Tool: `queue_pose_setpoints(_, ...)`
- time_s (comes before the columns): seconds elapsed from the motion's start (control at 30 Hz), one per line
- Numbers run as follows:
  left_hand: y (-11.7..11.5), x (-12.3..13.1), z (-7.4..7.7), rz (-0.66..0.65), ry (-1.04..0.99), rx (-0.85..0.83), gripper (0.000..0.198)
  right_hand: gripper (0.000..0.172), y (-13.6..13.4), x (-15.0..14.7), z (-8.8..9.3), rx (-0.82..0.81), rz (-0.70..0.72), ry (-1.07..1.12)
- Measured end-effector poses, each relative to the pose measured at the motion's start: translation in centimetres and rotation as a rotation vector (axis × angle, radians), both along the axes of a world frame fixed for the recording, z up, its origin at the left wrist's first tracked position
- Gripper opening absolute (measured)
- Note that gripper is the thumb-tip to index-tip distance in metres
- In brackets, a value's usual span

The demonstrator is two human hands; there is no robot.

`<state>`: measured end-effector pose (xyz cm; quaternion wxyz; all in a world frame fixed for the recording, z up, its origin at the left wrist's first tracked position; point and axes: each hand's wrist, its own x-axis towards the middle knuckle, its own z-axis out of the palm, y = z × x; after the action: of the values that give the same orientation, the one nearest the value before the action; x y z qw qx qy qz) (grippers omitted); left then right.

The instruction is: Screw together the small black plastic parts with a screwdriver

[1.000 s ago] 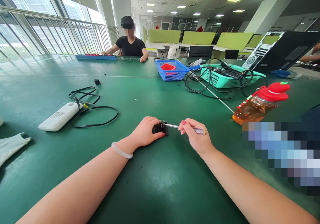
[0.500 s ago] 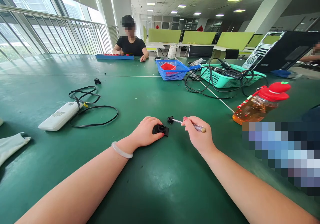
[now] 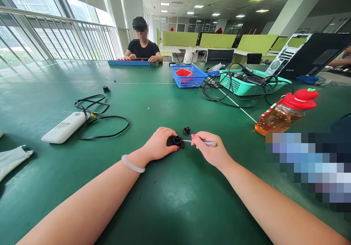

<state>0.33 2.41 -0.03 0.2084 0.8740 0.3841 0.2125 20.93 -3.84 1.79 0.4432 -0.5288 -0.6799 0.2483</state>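
My left hand (image 3: 159,142) grips a small black plastic part (image 3: 180,145) with a round raised ring, holding it against the green table. In my right hand (image 3: 210,148) is a screwdriver (image 3: 211,143) with a clear handle and a thin metal shaft, held nearly level and pointing left. Its tip meets the right side of the black part's ring; exact contact is too small to make out. A cluster of small black pieces, likely screws (image 3: 187,130), sits just beyond the shaft on the table.
A white power bank (image 3: 65,127) with a black cord lies to the left. Blue (image 3: 189,81) and green (image 3: 246,88) baskets with cables stand farther back. A red-capped bottle (image 3: 282,115) is at right. Across the table sits a person (image 3: 143,49) with a blue tray (image 3: 128,62).
My right hand has moved the screwdriver tip from the small black cluster left and nearer, to the black part. My left hand stays put.
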Motion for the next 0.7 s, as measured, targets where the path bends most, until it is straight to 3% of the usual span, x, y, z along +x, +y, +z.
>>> queue_pose_setpoints(0.17,0.1,0.0,-0.1,0.018,0.004,-0.002,0.035,0.041,-0.6,-0.1,0.6,0.17,0.013,-0.079)
queue_pose_setpoints(0.37,0.2,0.0,-0.1,0.037,0.009,-0.009,0.039,0.044,-0.8,-0.2,0.8,0.051,0.023,-0.065)
queue_pose_setpoints(0.53,0.3,0.0,-0.1,0.036,0.01,-0.018,0.039,0.04,-1.0,-0.3,0.8,0.246,0.156,-0.103)
queue_pose_setpoints(0.7,0.4,0.0,-0.2,0.029,-0.004,-0.006,0.04,0.03,-1.1,-0.6,0.9,0.156,0.294,-0.236)
